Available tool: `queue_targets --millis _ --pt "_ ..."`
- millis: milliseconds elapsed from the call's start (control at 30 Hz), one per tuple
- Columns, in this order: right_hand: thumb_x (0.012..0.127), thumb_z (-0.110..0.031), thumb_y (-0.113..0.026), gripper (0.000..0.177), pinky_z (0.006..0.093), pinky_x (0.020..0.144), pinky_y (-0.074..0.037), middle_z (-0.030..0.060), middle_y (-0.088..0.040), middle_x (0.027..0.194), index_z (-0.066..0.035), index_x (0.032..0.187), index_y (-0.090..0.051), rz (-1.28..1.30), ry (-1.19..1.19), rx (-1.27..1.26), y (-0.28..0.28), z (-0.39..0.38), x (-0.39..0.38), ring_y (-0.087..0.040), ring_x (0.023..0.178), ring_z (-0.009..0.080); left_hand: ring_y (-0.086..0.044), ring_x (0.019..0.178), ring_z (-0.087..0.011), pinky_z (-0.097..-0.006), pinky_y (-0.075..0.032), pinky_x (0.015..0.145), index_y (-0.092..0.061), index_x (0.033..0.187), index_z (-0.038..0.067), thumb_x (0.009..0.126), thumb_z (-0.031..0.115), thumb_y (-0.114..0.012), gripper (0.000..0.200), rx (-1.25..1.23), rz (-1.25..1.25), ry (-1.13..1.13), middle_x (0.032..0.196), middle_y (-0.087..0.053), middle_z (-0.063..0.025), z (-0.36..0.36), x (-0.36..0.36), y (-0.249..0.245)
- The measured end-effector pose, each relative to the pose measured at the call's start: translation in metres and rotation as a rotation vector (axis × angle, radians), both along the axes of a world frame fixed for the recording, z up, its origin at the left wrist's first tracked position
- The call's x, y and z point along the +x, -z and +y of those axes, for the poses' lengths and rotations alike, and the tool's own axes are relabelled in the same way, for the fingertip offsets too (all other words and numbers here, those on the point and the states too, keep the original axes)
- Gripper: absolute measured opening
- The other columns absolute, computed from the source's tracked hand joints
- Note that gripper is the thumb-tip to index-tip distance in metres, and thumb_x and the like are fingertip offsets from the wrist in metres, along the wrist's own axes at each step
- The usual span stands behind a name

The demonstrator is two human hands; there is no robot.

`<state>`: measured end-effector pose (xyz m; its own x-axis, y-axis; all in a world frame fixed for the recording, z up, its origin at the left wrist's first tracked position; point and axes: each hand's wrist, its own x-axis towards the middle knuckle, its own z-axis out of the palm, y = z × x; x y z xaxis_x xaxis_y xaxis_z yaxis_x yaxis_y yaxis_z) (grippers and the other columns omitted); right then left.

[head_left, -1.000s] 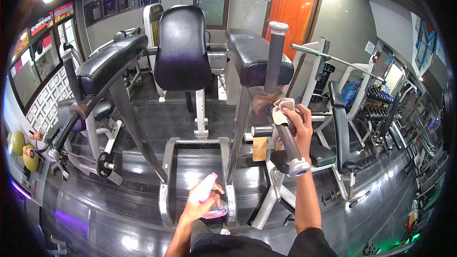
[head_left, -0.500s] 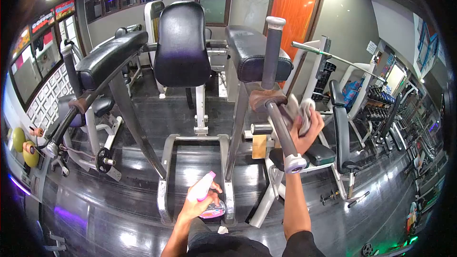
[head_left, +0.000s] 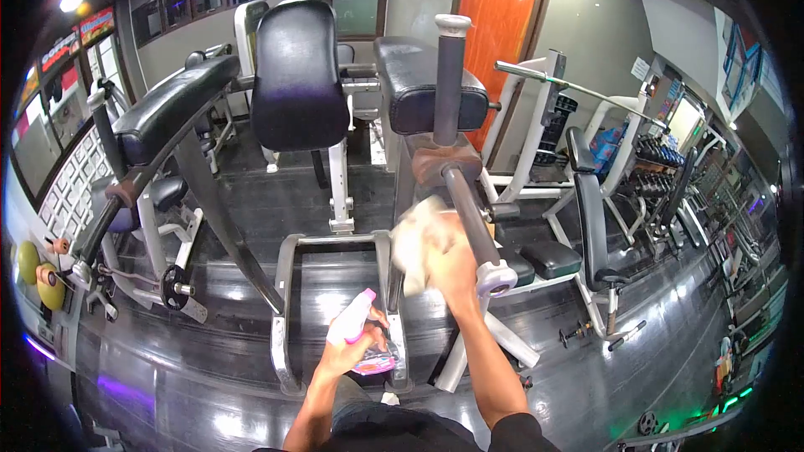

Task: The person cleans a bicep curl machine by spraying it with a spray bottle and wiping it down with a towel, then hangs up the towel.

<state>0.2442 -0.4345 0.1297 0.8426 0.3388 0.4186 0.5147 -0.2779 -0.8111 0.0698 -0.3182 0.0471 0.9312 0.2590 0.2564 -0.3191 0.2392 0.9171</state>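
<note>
My left hand [head_left: 350,350] is wrapped round a spray bottle [head_left: 355,318] with a white and pink top and a clear lower part, low in front of my body. My right hand [head_left: 452,266] holds a pale cloth [head_left: 416,243], blurred by motion, just left of the grey handle bar [head_left: 471,216] of a dip station. Part of the fingers is smeared. Above that bar stand an upright grip [head_left: 449,84] and a black padded armrest [head_left: 419,75]. A matching armrest [head_left: 180,100] lies on the left, with the black back pad [head_left: 299,67] between them.
The machine's metal base frame [head_left: 285,318] stands on the dark glossy floor [head_left: 209,360]. A bench [head_left: 593,234] and a barbell [head_left: 578,92] are to the right, with a dumbbell rack [head_left: 657,163] beyond. An orange door [head_left: 500,25] is behind.
My right hand and the cloth have moved from the right side of the handle bar to its left. My left hand still holds the spray bottle. The view has shifted slightly.
</note>
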Motion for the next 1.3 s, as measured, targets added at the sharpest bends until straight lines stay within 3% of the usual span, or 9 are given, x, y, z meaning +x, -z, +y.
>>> queue_targets --millis 67,200,333,600,767,1000,1067,1167,1300 --pt "0.078 -0.008 -0.068 0.045 0.0376 0.083 -0.048 0.0150 -0.057 0.108 -0.009 0.123 -0.060 -0.182 -0.152 0.099 0.025 0.014 -0.006 -0.059 0.099 0.0310 -0.062 0.064 -0.0234 -0.0342 -0.053 0.062 -0.048 0.103 -0.003 0.082 -0.008 -0.052 0.021 0.032 0.049 0.002 0.093 -0.057 -0.0168 -0.001 0.000 -0.004" --pt "0.069 0.001 -0.069 0.054 0.0357 0.085 -0.048 0.0109 -0.051 0.115 -0.014 0.120 -0.063 -0.790 0.126 0.124 -0.020 0.032 -0.018 -0.056 0.103 0.0268 -0.061 0.063 -0.0229 -0.0337 -0.051 0.062 -0.047 0.103 -0.003 0.082 -0.007 -0.053 0.022 0.034 0.038 -0.011 0.093 -0.057 -0.0170 0.003 -0.001 -0.002" --pt "0.066 0.002 -0.070 0.056 0.0383 0.085 -0.047 0.0111 -0.050 0.115 -0.010 0.121 -0.063 -0.964 0.316 0.245 0.015 0.068 0.017 -0.055 0.104 0.0286 -0.061 0.062 -0.0226 -0.0336 -0.051 0.062 -0.047 0.103 -0.002 0.082 -0.008 -0.052 0.023 -0.029 0.037 -0.056 0.092 -0.056 -0.0170 0.006 -0.004 0.004" --pt "0.073 -0.002 -0.071 0.052 0.0375 0.088 -0.044 0.0121 -0.054 0.121 -0.005 0.124 -0.060 -0.655 0.379 0.482 -0.026 0.088 0.002 -0.055 0.108 0.0286 -0.063 0.065 -0.0208 -0.0318 -0.052 0.061 -0.047 0.106 -0.006 0.077 -0.016 -0.047 0.032 -0.030 0.081 -0.086 0.095 -0.058 -0.0183 0.021 -0.005 0.014" --pt "0.076 0.000 -0.068 0.057 0.0391 0.093 -0.044 0.0161 -0.053 0.129 -0.003 0.130 -0.053 -0.636 0.383 0.156 -0.028 0.067 -0.009 -0.055 0.113 0.0327 -0.063 0.065 -0.0204 -0.0314 -0.052 0.062 -0.048 0.104 -0.006 0.076 -0.017 -0.046 0.030 -0.017 0.102 -0.092 0.095 -0.058 -0.0183 0.021 -0.002 0.004" --pt "0.072 0.001 -0.067 0.055 0.0400 0.091 -0.045 0.0175 -0.055 0.128 0.000 0.126 -0.055 -0.537 0.360 0.110 0.011 0.044 -0.008 -0.056 0.110 0.0364 -0.063 0.066 -0.0189 -0.0302 -0.052 0.062 -0.049 0.105 -0.006 0.080 -0.015 -0.048 0.027 -0.032 0.065 -0.071 0.095 -0.058 -0.0168 0.019 0.005 0.005" --pt "0.076 -0.002 -0.067 0.047 0.0391 0.092 -0.045 0.0208 -0.054 0.127 0.003 0.122 -0.057 -0.447 0.317 0.166 0.011 0.036 -0.011 -0.056 0.109 0.0374 -0.063 0.066 -0.0186 -0.0300 -0.052 0.062 -0.049 0.106 -0.006 0.080 -0.014 -0.048 0.027 -0.038 0.071 -0.071 0.095 -0.059 -0.0164 0.016 0.006 0.001" --pt "0.089 -0.015 -0.063 0.035 0.0335 0.093 -0.043 0.0213 -0.057 0.122 0.005 0.118 -0.058 0.391 0.327 0.339 -0.001 0.028 -0.012 -0.057 0.109 0.0270 -0.064 0.066 -0.0181 -0.0299 -0.052 0.062 -0.049 0.107 -0.007 0.081 -0.014 -0.049 0.027 0.005 0.056 -0.066 0.095 -0.059 -0.0162 0.013 0.005 -0.001" --pt "0.092 -0.014 -0.059 0.039 0.0323 0.096 -0.041 0.0131 -0.056 0.122 0.002 0.126 -0.050 0.148 0.283 0.783 0.040 0.005 0.014 -0.055 0.110 0.0218 -0.062 0.064 -0.0219 -0.0325 -0.051 0.062 -0.047 0.108 -0.005 0.080 -0.010 -0.050 0.028 0.044 0.074 -0.063 0.093 -0.056 -0.0165 0.015 0.002 0.003"
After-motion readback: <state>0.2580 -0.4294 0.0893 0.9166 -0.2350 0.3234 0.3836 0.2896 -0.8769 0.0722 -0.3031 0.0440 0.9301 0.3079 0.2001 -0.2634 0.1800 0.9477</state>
